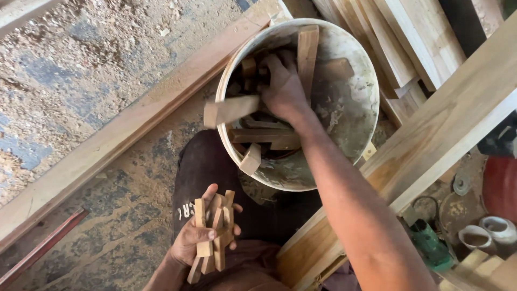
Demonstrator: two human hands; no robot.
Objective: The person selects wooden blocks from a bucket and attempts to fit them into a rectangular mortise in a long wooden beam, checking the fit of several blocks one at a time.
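The floor (81, 81) is bare concrete, grey with blue patches and strewn with sawdust and shavings, thickest toward the upper left. A long plank (124, 129) lies slantwise across it from the lower left up to the rim of a white bucket (355, 108), whose inner wall is smeared and stained. Stacked boards (398, 43) lean behind the bucket at the upper right, and a broad pale beam (447, 124) runs slantwise down the right side, just beside the bucket. Beyond the beam, in the lower right corner, sit a green power tool (431, 245) and two small white cups (487, 234), with something red (501, 186) at the edge. The right hand (283, 89) reaches down into the bucket among loose wood offcuts (258, 134), its fingers curled over the pieces; whether it has hold of one cannot be told. The left hand (196, 240) is low in the view, above a dark trouser leg, closed around a bundle of short wooden sticks (215, 229) with the thumb pressed across them.
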